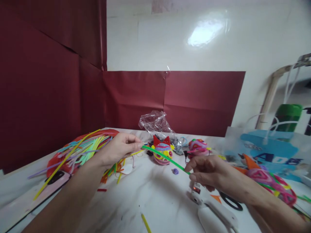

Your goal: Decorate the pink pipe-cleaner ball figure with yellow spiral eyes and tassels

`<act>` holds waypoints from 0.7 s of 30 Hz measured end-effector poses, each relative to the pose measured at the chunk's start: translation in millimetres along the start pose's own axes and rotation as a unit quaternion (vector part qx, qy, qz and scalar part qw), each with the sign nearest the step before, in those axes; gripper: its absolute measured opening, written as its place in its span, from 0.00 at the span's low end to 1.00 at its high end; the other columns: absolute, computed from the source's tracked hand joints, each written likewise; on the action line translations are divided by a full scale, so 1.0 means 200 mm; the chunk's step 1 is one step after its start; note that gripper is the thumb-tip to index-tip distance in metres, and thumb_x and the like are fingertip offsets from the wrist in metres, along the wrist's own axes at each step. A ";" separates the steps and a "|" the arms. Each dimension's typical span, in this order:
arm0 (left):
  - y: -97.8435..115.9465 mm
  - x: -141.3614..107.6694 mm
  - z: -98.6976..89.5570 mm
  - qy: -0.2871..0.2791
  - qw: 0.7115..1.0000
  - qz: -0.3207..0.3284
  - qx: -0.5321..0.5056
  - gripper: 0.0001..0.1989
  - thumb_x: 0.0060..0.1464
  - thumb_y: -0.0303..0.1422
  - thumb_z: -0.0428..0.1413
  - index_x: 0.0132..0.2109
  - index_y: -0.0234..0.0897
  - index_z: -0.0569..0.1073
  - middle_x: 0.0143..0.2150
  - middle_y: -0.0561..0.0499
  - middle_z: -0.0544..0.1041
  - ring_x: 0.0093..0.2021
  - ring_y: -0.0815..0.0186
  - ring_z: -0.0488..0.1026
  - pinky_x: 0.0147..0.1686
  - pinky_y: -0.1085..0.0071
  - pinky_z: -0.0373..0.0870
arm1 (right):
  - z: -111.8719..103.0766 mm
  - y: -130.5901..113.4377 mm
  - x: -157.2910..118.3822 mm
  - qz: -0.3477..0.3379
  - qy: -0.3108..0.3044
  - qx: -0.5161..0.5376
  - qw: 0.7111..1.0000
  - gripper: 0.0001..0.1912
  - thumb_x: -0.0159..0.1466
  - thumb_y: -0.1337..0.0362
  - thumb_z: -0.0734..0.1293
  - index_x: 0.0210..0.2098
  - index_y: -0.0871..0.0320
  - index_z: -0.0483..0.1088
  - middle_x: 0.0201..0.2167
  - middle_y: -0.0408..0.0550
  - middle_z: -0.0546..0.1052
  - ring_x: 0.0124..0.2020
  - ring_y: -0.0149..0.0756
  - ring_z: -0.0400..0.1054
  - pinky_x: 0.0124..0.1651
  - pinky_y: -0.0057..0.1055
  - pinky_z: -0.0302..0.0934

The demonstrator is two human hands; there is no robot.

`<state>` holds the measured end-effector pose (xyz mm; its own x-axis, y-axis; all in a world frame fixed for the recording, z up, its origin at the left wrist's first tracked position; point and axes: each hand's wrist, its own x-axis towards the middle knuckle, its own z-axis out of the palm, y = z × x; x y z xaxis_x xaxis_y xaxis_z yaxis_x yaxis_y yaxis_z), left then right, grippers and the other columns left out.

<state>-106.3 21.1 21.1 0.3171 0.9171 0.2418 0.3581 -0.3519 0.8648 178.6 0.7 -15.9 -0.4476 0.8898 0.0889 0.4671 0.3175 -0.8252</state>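
A green pipe cleaner stretches between my two hands above the table. My left hand pinches its far-left end, and the fingers of my right hand close on its lower right end. Behind the strand stands a pipe-cleaner figure with red pointed ears and yellow parts. A small purple coil lies on the table below the strand. Just under my right hand rests a white glue gun with a glowing orange light, its nozzle end partly hidden.
Many coloured pipe cleaners are heaped at the left beside a phone-like pink object. Cut pieces lie nearby. Clear plastic wrap, a round pink figure, a larger pink figure, black scissors handle and a blue-white bag stand around.
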 end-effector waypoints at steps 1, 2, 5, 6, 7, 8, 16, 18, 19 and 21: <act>-0.01 0.00 0.01 -0.005 1.000 -0.001 -0.002 0.12 0.49 0.39 0.56 0.28 0.34 0.68 0.17 0.61 0.56 0.17 0.77 0.46 0.17 0.75 0.40 | 0.01 0.01 0.01 0.001 0.000 -0.020 1.000 0.15 0.55 0.54 0.65 0.31 0.61 0.67 0.20 0.43 0.69 0.19 0.27 0.57 0.21 0.25 0.51; -0.02 0.00 0.02 -0.009 1.000 -0.002 0.000 0.11 0.49 0.39 0.56 0.28 0.34 0.68 0.17 0.61 0.56 0.17 0.77 0.46 0.17 0.75 0.40 | 0.01 0.02 0.02 0.002 -0.001 -0.037 0.999 0.13 0.55 0.55 0.65 0.29 0.60 0.66 0.20 0.43 0.68 0.19 0.27 0.57 0.21 0.25 0.51; -0.04 0.00 0.05 -0.024 1.000 -0.011 0.007 0.11 0.50 0.39 0.55 0.29 0.34 0.69 0.16 0.61 0.54 0.17 0.77 0.45 0.17 0.75 0.39 | 0.02 0.04 0.05 0.002 0.002 -0.054 0.999 0.09 0.55 0.59 0.65 0.29 0.58 0.63 0.19 0.39 0.65 0.19 0.27 0.56 0.20 0.25 0.49; -0.05 0.00 0.05 -0.029 0.999 -0.014 0.006 0.11 0.51 0.39 0.54 0.29 0.34 0.68 0.16 0.62 0.54 0.17 0.77 0.45 0.17 0.75 0.39 | 0.03 0.05 0.05 0.001 0.005 -0.056 0.998 0.09 0.55 0.60 0.65 0.31 0.58 0.63 0.19 0.38 0.64 0.18 0.27 0.56 0.20 0.25 0.49; -0.05 0.00 0.05 -0.032 0.999 -0.016 0.008 0.12 0.51 0.39 0.54 0.29 0.34 0.69 0.16 0.62 0.54 0.17 0.77 0.44 0.17 0.75 0.39 | 0.03 0.06 0.06 -0.002 0.007 -0.059 0.998 0.09 0.55 0.61 0.65 0.33 0.57 0.63 0.19 0.37 0.63 0.18 0.27 0.56 0.20 0.24 0.49; -0.06 0.00 0.05 -0.033 0.999 -0.017 0.013 0.12 0.50 0.40 0.54 0.29 0.34 0.69 0.16 0.61 0.54 0.17 0.77 0.44 0.17 0.76 0.38 | 0.03 0.07 0.06 -0.005 0.007 -0.062 0.998 0.08 0.55 0.62 0.65 0.34 0.57 0.64 0.19 0.37 0.63 0.18 0.27 0.56 0.20 0.24 0.49; -0.10 -0.10 0.15 0.276 0.917 0.156 0.242 0.16 0.51 0.34 0.55 0.47 0.37 0.71 0.46 0.46 0.71 0.48 0.59 0.67 0.48 0.63 0.62 | -0.02 0.08 0.08 -0.013 0.060 -0.014 0.998 0.16 0.53 0.53 0.67 0.21 0.59 0.63 0.15 0.37 0.60 0.16 0.26 0.56 0.19 0.24 0.49; -0.16 -0.20 0.29 0.217 0.887 0.274 0.303 0.14 0.55 0.33 0.52 0.49 0.38 0.70 0.50 0.45 0.71 0.52 0.59 0.66 0.50 0.63 0.61 | -0.05 0.08 0.07 -0.024 0.099 0.009 0.995 0.19 0.52 0.49 0.69 0.22 0.59 0.64 0.15 0.36 0.59 0.16 0.25 0.53 0.18 0.23 0.48; -0.21 -0.25 0.38 0.088 0.888 0.323 0.315 0.13 0.57 0.33 0.51 0.49 0.38 0.69 0.48 0.45 0.72 0.50 0.61 0.67 0.47 0.66 0.64 | -0.06 0.08 0.06 -0.030 0.114 0.018 0.993 0.21 0.51 0.47 0.69 0.22 0.59 0.64 0.15 0.36 0.58 0.16 0.24 0.52 0.17 0.22 0.47; -0.31 -0.34 0.57 -0.036 0.876 0.350 0.329 0.07 0.51 0.38 0.58 0.38 0.43 0.72 0.36 0.56 0.77 0.37 0.70 0.71 0.34 0.77 0.66 | -0.07 0.08 0.05 -0.038 0.130 0.034 0.990 0.23 0.51 0.45 0.70 0.22 0.59 0.65 0.15 0.36 0.59 0.16 0.23 0.50 0.17 0.21 0.47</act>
<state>-50.4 -39.7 -99.0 0.7081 0.4274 0.5621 0.4752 -0.8772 0.0685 192.8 20.5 -20.6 -0.2648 0.9210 0.2857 0.3834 0.3725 -0.8451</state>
